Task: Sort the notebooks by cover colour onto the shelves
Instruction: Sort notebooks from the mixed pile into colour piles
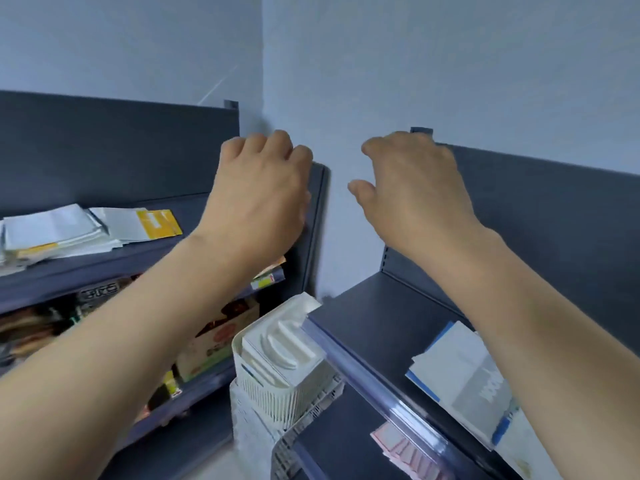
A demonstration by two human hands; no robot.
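Note:
Both my hands are raised in front of the corner wall and hold nothing. My left hand [263, 188] hangs with loosely curled fingers over the right end of the left shelf unit. My right hand [412, 188] hovers with fingers bent above the right shelf [381, 317]. A stack of yellow and white notebooks [93, 230] lies on the left unit's top shelf [138, 261]. Blue and white notebooks [464, 379] lie on the right shelf, partly under my right forearm. A pink notebook [405, 452] lies on the shelf below.
White plastic baskets [277, 362] stand stacked in the corner between the two dark shelf units. Lower left shelves hold boxes and packets [214, 341]. A clear plastic price rail [374, 379] runs along the right shelf's front edge.

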